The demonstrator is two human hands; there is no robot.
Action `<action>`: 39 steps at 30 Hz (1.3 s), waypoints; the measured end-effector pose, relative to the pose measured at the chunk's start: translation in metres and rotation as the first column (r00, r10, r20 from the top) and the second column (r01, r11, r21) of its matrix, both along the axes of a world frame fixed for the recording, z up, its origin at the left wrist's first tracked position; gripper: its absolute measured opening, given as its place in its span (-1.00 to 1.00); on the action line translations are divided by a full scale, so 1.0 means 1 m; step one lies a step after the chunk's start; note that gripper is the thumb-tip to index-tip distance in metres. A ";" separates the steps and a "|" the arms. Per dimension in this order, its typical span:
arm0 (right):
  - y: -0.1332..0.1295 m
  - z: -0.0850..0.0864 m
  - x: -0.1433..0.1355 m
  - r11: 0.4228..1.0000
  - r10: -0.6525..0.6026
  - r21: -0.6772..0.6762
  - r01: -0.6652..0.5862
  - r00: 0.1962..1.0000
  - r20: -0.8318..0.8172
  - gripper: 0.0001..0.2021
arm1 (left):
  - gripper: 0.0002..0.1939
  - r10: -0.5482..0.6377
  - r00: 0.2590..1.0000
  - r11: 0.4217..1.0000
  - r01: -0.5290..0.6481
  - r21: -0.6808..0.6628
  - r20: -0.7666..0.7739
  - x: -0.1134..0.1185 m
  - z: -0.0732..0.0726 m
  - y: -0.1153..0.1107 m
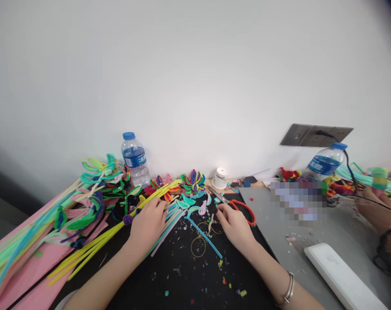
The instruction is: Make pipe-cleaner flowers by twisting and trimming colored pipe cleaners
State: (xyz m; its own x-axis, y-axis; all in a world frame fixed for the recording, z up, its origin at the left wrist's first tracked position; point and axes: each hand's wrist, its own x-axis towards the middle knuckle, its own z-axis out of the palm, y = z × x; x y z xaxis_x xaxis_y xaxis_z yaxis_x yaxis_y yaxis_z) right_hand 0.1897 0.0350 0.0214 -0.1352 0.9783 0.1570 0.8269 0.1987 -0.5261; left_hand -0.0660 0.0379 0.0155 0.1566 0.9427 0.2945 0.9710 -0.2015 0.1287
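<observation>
My left hand (pixel 149 221) rests among the pipe cleaners, its fingers bent and their tips partly hidden. Yellow pipe cleaners (pixel 95 245) run beneath it, and a bundle of pale blue and lilac pipe cleaners (pixel 171 224) lies at its fingertips. My right hand (pixel 236 224) is curled, thumb and fingers drawn together; anything between them is too small to make out. Just beyond it lie scissors with orange handles (pixel 252 215). Between my hands are a bent blue pipe cleaner (pixel 206 239), a thin ring (pixel 198 247) and a lilac curled piece (pixel 203 208).
Pipe-cleaner flowers (pixel 193 181) line the wall, with a water bottle (pixel 135 159) and upturned paper cup (pixel 220 178). Pink sheets (pixel 30 275) lie left. At right are a grey board (pixel 299 258), white case (pixel 340 275), another bottle (pixel 324 163) and another person's hand (pixel 373 206).
</observation>
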 end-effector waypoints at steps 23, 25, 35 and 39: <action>-0.003 -0.004 -0.002 0.996 0.087 0.026 -0.087 0.996 0.005 -0.73 | -0.70 -0.009 0.998 0.998 0.005 -0.063 -0.067 -0.007 -0.012 0.006; -0.003 -0.004 -0.002 0.995 0.098 0.020 -0.098 0.995 -0.002 -0.72 | -0.72 0.009 0.999 0.998 -0.013 -0.069 -0.054 -0.008 -0.012 0.006; -0.005 -0.003 -0.004 0.991 0.129 0.009 -0.132 0.946 -0.298 -0.77 | -0.74 -0.204 0.787 0.973 0.231 0.029 0.583 0.007 0.015 -0.005; -0.013 0.002 -0.010 0.942 0.178 -0.094 -0.323 0.716 -0.675 -0.75 | -0.74 -0.011 0.525 0.875 0.417 -0.246 0.851 0.017 0.031 -0.020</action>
State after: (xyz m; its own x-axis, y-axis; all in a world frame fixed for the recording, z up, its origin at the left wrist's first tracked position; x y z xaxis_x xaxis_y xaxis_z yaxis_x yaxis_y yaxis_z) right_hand 0.1796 0.0218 0.0238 -0.3152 0.9422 0.1140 0.2021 0.1841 -0.9619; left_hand -0.0491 0.0181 0.0466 0.2569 0.9657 0.0378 0.3304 -0.1245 0.9356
